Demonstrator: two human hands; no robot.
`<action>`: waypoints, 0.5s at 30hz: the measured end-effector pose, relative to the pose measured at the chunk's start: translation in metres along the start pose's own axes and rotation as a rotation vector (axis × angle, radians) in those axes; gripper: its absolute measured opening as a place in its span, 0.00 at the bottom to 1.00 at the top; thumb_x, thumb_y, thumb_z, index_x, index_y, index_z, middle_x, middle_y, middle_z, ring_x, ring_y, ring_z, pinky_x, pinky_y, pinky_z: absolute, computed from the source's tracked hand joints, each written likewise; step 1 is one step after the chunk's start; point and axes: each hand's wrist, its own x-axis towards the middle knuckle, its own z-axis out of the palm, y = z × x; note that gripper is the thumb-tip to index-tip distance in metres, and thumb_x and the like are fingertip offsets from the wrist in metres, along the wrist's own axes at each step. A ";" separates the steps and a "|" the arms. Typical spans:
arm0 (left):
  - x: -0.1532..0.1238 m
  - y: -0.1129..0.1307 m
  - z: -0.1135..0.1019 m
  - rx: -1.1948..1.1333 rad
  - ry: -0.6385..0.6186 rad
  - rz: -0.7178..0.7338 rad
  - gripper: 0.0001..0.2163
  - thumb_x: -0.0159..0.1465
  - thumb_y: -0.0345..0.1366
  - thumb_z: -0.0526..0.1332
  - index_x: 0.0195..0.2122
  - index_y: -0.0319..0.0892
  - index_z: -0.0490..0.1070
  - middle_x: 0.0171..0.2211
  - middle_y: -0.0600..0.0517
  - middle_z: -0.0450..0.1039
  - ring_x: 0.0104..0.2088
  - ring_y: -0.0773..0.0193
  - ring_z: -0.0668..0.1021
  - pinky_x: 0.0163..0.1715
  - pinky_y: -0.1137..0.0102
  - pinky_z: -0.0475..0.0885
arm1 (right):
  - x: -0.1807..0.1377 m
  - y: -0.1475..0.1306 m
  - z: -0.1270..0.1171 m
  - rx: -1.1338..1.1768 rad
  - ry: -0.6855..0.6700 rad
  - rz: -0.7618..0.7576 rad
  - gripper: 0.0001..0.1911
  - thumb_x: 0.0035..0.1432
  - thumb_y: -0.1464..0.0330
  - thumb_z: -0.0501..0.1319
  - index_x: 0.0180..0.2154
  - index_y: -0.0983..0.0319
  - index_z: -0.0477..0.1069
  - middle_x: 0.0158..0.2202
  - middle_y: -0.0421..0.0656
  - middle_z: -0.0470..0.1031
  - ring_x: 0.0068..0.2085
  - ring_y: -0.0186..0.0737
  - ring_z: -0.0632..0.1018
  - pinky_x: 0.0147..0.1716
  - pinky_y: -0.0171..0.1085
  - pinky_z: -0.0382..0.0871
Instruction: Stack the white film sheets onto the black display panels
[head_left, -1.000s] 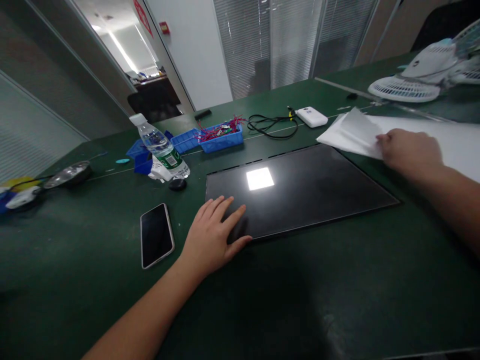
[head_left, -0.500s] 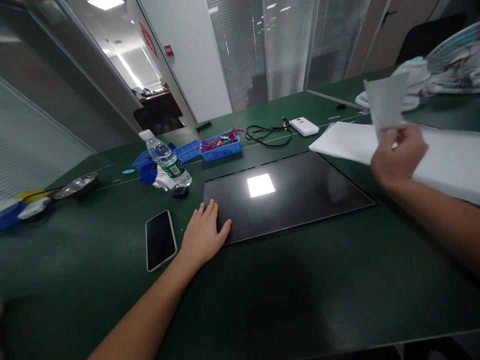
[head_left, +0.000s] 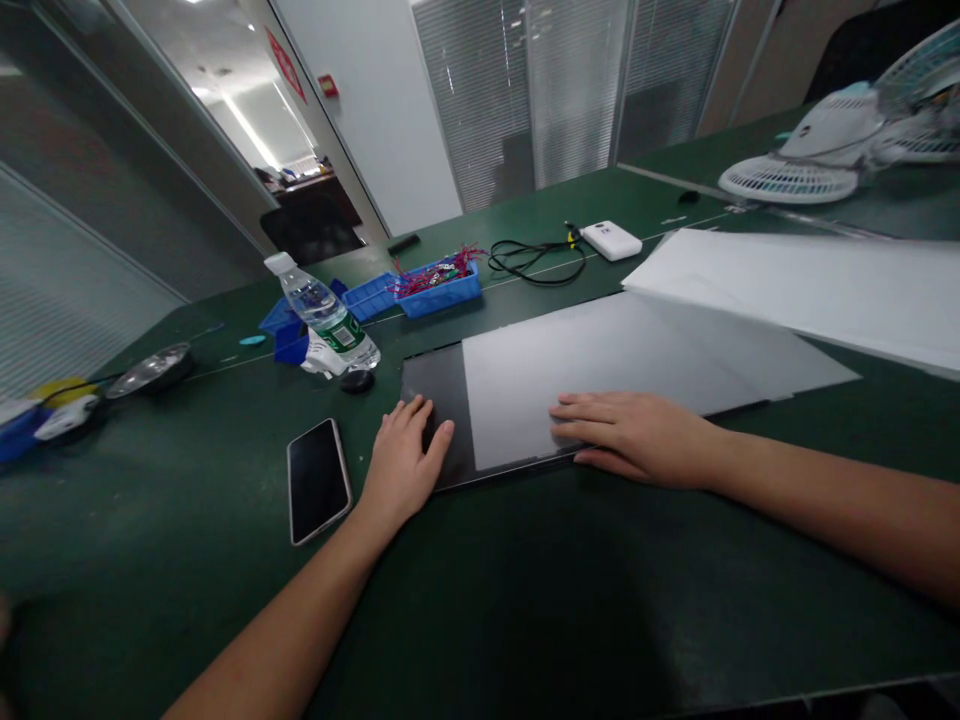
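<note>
A dark flat screen panel (head_left: 437, 378) lies on the green table (head_left: 525, 600). Over most of it rests a thin translucent whitish sheet (head_left: 525, 365), which leaves the panel's left end bare and reaches past its right end. My left hand (head_left: 405, 450) lies open at the panel's left front corner, fingers on its surface. My right hand (head_left: 637, 432) is flat on the sheet near the panel's front edge, fingers stretched out to the left. White sheets (head_left: 810, 285) lie to the right and partly overlap the translucent one.
Left of the panel are a phone (head_left: 319, 482), a black mouse (head_left: 357, 381) and a water bottle (head_left: 326, 312). Behind stand a blue bin (head_left: 442, 295) of red wires, a black cable (head_left: 525, 262) and a white power bank (head_left: 611, 240). A white fan (head_left: 795, 178) sits back right.
My right hand has come left and down from the white sheets, and its fist has opened flat. The translucent sheet now covers most of the panel. My left hand stays in place.
</note>
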 end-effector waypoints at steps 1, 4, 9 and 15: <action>-0.001 0.000 0.001 -0.005 -0.004 0.001 0.37 0.77 0.60 0.48 0.72 0.33 0.69 0.75 0.36 0.64 0.77 0.39 0.63 0.77 0.42 0.56 | -0.001 0.002 -0.002 0.030 -0.001 -0.025 0.22 0.77 0.62 0.59 0.66 0.61 0.76 0.68 0.49 0.77 0.67 0.48 0.78 0.66 0.48 0.75; -0.002 0.001 0.002 0.005 -0.031 0.012 0.40 0.74 0.61 0.54 0.74 0.32 0.66 0.77 0.34 0.61 0.79 0.38 0.60 0.78 0.43 0.56 | -0.005 0.008 -0.009 0.018 0.071 -0.008 0.28 0.76 0.58 0.59 0.70 0.62 0.72 0.71 0.52 0.73 0.70 0.51 0.75 0.68 0.51 0.72; -0.002 0.003 -0.001 0.012 -0.073 0.009 0.40 0.72 0.59 0.59 0.75 0.34 0.64 0.78 0.35 0.57 0.80 0.37 0.57 0.77 0.42 0.56 | -0.014 0.028 -0.022 -0.130 0.108 0.329 0.30 0.77 0.52 0.54 0.70 0.59 0.72 0.54 0.50 0.86 0.50 0.53 0.87 0.50 0.51 0.80; -0.002 0.003 -0.005 -0.050 -0.071 0.015 0.31 0.75 0.46 0.55 0.76 0.39 0.65 0.77 0.42 0.61 0.79 0.38 0.58 0.77 0.39 0.59 | -0.022 0.064 -0.022 -0.075 0.050 0.547 0.29 0.76 0.50 0.51 0.62 0.58 0.80 0.58 0.51 0.84 0.59 0.58 0.83 0.59 0.57 0.76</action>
